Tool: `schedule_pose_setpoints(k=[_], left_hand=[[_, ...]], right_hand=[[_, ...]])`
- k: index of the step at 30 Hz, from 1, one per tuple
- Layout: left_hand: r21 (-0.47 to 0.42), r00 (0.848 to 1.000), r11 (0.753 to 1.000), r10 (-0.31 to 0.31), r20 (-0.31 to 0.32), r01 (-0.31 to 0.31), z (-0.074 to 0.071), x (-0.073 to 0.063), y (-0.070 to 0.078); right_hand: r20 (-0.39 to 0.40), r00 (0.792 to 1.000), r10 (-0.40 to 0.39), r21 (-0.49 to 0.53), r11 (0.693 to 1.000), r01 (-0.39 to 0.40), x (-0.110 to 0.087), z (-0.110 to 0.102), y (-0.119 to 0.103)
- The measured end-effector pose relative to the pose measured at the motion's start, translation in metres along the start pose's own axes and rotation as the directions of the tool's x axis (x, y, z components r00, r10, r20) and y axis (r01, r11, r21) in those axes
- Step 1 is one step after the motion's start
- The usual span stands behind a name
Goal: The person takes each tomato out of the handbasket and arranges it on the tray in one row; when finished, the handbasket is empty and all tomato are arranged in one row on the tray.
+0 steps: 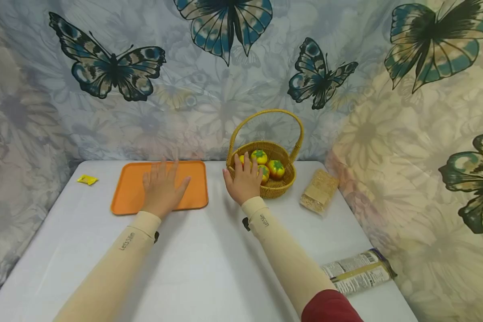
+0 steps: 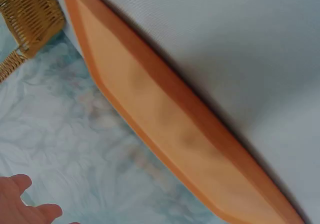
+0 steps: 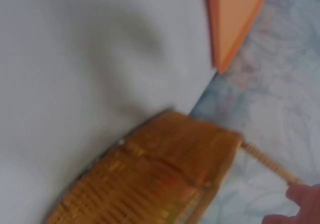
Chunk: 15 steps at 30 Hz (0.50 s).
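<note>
My left hand (image 1: 161, 190) hovers over the orange tray (image 1: 193, 188) with its fingers spread and nothing in them. In the left wrist view the tray (image 2: 145, 94) lies below, apart from the fingertips (image 2: 47, 211) at the lower left corner. My right hand (image 1: 244, 181) is held out in front of the wicker basket (image 1: 273, 193), its fingers extended and covering part of the basket's left side. Several yellow-green persimmon-like fruits (image 1: 276, 169) lie in the basket, some partly hidden by that hand. Whether the right hand touches the basket cannot be told.
A small yellow wrapped packet (image 1: 87, 180) lies at the table's back left. Right of the basket is a clear bag of tan, grainy food (image 1: 319, 191). A silver printed package (image 1: 360, 272) sits near the right edge, partly behind the right sleeve. Butterfly-patterned cloth (image 1: 225, 107) hangs behind the white table (image 1: 201, 268).
</note>
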<state>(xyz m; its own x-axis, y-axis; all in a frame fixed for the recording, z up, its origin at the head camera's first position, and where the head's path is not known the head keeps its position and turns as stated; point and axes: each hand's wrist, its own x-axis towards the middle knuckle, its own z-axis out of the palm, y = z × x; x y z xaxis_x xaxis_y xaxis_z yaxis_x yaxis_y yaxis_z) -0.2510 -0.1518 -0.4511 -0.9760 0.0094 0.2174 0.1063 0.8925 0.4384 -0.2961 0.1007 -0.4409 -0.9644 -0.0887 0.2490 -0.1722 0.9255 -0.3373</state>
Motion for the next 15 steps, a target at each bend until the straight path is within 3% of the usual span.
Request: schedule_pose_setpoints(k=[8, 15], left_hand=[[-0.007, 0.995, 0.996, -0.091, 0.026, 0.092, -0.033, -0.037, -0.040], [-0.002, 0.989, 0.990, -0.140, 0.041, 0.140, -0.042, -0.065, -0.080]], right_hand=[[0.036, 0.998, 0.057, -0.014, 0.998, -0.056, 0.013, -0.016, 0.040], [0.093, 0.987, 0.133, 0.010, 0.991, -0.135, 0.028, -0.031, 0.084]])
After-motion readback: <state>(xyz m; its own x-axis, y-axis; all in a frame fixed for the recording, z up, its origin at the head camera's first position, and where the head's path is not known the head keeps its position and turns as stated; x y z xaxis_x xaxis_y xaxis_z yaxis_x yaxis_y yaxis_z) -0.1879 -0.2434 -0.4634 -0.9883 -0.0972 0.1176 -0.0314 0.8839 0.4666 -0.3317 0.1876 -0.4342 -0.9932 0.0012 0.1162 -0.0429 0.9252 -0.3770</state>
